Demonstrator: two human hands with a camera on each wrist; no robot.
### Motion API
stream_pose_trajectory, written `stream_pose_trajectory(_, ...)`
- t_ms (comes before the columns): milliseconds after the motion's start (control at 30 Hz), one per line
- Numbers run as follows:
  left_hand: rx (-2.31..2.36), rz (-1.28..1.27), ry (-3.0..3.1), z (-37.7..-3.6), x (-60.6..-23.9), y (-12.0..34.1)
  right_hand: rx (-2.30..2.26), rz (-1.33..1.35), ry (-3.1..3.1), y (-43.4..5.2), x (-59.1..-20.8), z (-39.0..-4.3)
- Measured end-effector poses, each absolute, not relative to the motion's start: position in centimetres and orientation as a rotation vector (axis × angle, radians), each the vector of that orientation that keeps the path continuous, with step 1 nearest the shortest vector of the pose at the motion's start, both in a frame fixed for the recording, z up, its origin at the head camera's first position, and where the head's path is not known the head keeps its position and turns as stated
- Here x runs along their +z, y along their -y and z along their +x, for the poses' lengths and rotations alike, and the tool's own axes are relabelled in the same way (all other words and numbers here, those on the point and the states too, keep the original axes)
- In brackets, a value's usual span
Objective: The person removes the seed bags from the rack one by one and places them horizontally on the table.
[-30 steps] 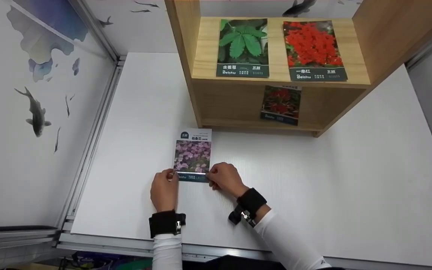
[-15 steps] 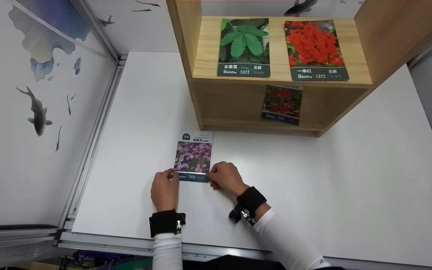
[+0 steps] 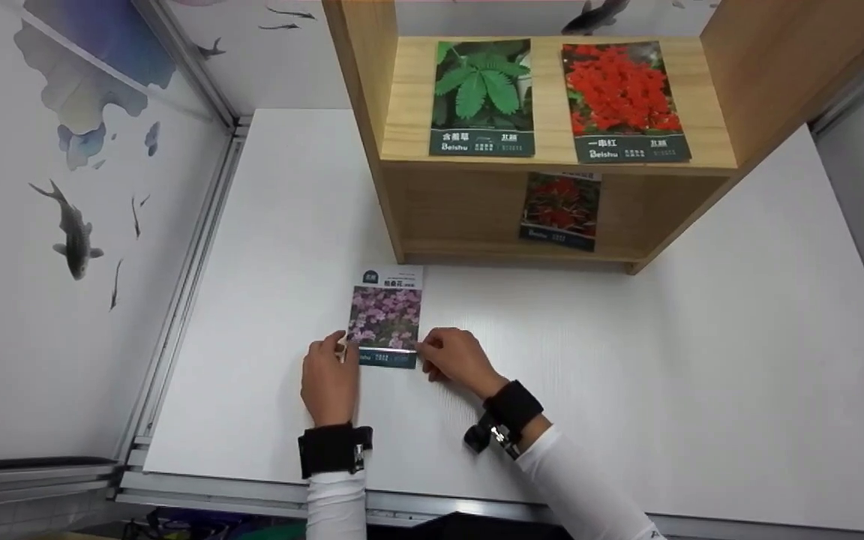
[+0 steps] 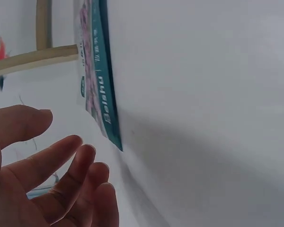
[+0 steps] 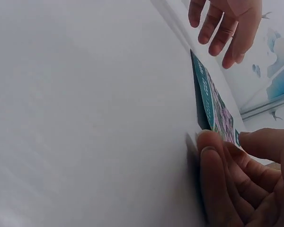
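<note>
A seed packet (image 3: pixel 385 316) with pink-purple flowers and a dark teal lower band lies on the white tabletop, in front of the wooden shelf's left side. By its lower left corner is my left hand (image 3: pixel 329 381); the left wrist view shows the thumb and fingers (image 4: pixel 66 184) spread apart, with a gap to the packet. At the lower right corner my right hand (image 3: pixel 462 360) has loosely bent fingers (image 5: pixel 210 142), with the thumb apart from them. Its fingertips are at the packet's edge; whether they touch it I cannot tell.
A two-level wooden shelf (image 3: pixel 552 163) stands at the back. On its upper board lie a green-leaf packet (image 3: pixel 483 97) and a red-flower packet (image 3: pixel 625 101). Another red-flower packet (image 3: pixel 561 210) leans tilted in the lower compartment. A fish-patterned wall (image 3: pixel 124 315) bounds the left.
Both hands have let go of the packet's lower corners, and the left fingers have spread. The packet stays in about the same place; the head view has shifted slightly.
</note>
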State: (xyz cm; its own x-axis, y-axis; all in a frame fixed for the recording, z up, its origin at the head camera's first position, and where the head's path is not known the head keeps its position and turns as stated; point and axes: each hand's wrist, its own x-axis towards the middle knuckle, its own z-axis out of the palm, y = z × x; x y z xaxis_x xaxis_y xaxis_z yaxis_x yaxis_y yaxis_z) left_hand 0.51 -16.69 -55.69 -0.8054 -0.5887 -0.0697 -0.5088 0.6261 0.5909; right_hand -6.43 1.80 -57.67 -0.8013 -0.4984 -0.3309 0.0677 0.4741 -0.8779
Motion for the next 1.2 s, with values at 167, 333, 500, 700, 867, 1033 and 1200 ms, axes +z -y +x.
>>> stream_pose_trajectory(167, -1.065, 0.797, 2.668, -0.5, -54.2, 15.3, -1.517, -0.290, -2.106, -4.2, -58.0, -6.4)
stream_pose_trajectory(333, -1.414, 0.630, 2.571, -1.5, -53.3, 13.4, -1.711, -0.146, -2.049, -7.6, -57.5, -6.2)
stream_pose_trajectory(500, -1.667, 0.504, 2.500, -2.7, -53.1, 11.1, -1.870, -0.017, -2.060, -11.0, -55.5, -6.0)
stream_pose_trajectory(700, -1.791, 0.341, 2.484, -4.7, -53.3, 8.2, -1.968, 0.124, -2.223, -14.5, -53.9, -6.2)
stream_pose_trajectory(867, -1.899, 0.253, 2.456, -6.1, -53.5, 6.6, -2.017, 0.178, -2.290, -16.3, -53.5, -7.1)
stream_pose_trajectory(1033, -2.023, 0.179, 2.430, -7.4, -53.7, 5.2, -2.051, 0.190, -2.328, -17.6, -53.2, -8.1)
stream_pose_trajectory(1200, -2.099, 0.148, 2.422, -8.6, -54.1, 4.0, -2.067, 0.216, -2.326, -18.5, -53.2, -9.1)
